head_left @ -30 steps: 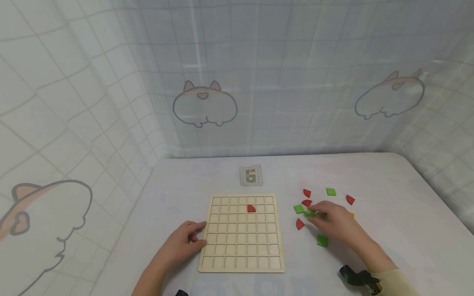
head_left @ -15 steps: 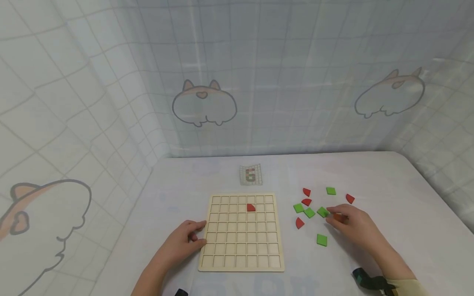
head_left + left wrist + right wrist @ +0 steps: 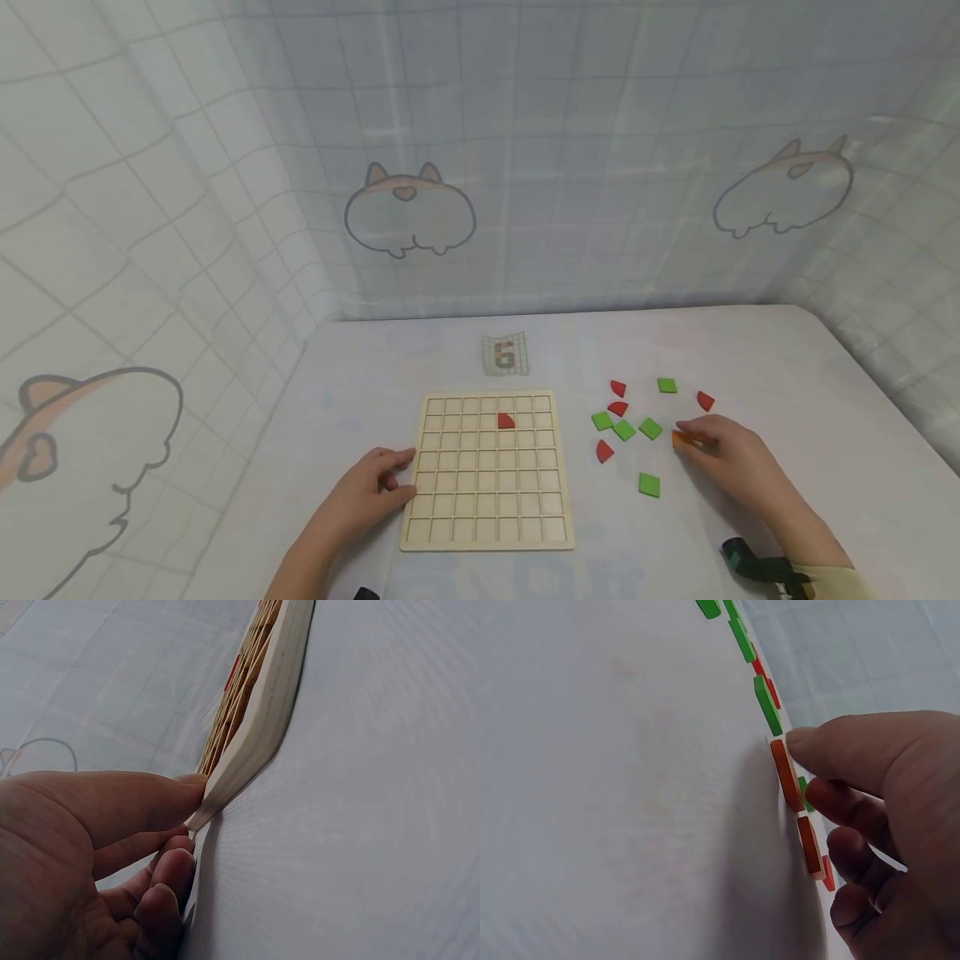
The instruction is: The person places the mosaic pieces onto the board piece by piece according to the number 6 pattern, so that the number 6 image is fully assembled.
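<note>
A pale wooden grid board (image 3: 487, 482) lies on the table, with one red quarter-circle piece (image 3: 506, 422) in an upper cell. My left hand (image 3: 375, 486) touches the board's left edge with thumb and index finger apart; the left wrist view shows the thumb (image 3: 150, 799) on its rim. My right hand (image 3: 731, 458) is at an orange piece (image 3: 681, 438), thumb and index finger at its two ends. It lies on the table in the right wrist view. A second orange piece (image 3: 809, 846) lies under the right hand's fingers.
Left of the right hand lie several green squares (image 3: 650, 428) and red quarter-circle pieces (image 3: 605, 452). Another red piece (image 3: 705, 401) lies behind that hand. A small patterned card (image 3: 505, 354) sits beyond the board. Patterned curtains (image 3: 592, 192) close off the back and sides.
My right hand has moved right, away from the green squares, to the orange piece. Green squares it was covering now show. The left hand stays at the board's edge.
</note>
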Motion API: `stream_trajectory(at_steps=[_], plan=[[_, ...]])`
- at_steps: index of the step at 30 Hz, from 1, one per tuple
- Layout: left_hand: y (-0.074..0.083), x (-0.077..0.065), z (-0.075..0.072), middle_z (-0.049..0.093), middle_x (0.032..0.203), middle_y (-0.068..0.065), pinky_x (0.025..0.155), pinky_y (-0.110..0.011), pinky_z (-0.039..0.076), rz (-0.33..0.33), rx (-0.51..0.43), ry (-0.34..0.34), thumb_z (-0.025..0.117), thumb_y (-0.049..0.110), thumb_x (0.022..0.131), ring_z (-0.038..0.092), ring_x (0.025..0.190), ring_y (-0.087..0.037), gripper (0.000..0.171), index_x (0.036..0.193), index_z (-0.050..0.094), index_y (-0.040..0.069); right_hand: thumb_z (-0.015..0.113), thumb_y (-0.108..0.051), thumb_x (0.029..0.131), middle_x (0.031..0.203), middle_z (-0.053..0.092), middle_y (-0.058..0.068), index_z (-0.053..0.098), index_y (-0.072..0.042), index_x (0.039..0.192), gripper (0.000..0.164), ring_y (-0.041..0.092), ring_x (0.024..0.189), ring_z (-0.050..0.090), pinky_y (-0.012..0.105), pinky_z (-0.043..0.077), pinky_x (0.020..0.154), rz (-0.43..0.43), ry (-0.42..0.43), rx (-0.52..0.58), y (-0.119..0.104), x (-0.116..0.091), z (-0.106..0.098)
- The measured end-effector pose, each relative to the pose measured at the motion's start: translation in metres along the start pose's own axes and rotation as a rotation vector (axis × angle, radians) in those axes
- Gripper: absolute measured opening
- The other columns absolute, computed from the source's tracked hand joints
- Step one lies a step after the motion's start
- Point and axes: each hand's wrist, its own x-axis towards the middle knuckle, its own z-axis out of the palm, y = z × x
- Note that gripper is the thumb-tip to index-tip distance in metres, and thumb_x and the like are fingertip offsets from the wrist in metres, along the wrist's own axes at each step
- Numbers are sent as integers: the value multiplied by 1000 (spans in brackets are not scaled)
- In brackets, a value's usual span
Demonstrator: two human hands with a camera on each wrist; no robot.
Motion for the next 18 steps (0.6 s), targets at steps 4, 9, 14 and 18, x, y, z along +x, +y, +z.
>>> stream_trajectory(at_steps=[4,9,14,18], plan=[[1,-1,-1,56,102,6,67,-26,42,5,-15,-2,82,20,81,51,78,-9,53,131,65,11,79,-16,84,112,68,13,73,-5,115,33,36,106,60,56,48,88,-5,-18,-20,2,0,1],[1,-2,-2,55,103,6,66,-25,42,-2,-24,-4,82,21,82,51,78,-9,54,132,65,12,80,-15,83,107,68,11,75,-6,111,30,33,100,59,54,49,84,-15,-25,-61,3,-1,2],[1,-1,-1,55,103,7,67,-25,42,-23,-16,-3,82,19,82,51,79,-9,54,132,65,14,81,-14,82,103,67,9,76,-5,107,27,33,97,58,54,49,82,-35,-20,-79,1,-3,1],[0,-1,0,55,103,8,67,-25,42,-20,-6,0,82,19,82,51,78,-9,54,132,65,14,81,-13,82,101,68,8,77,-5,106,26,32,96,59,53,50,82,-47,-13,-81,0,-3,1]])
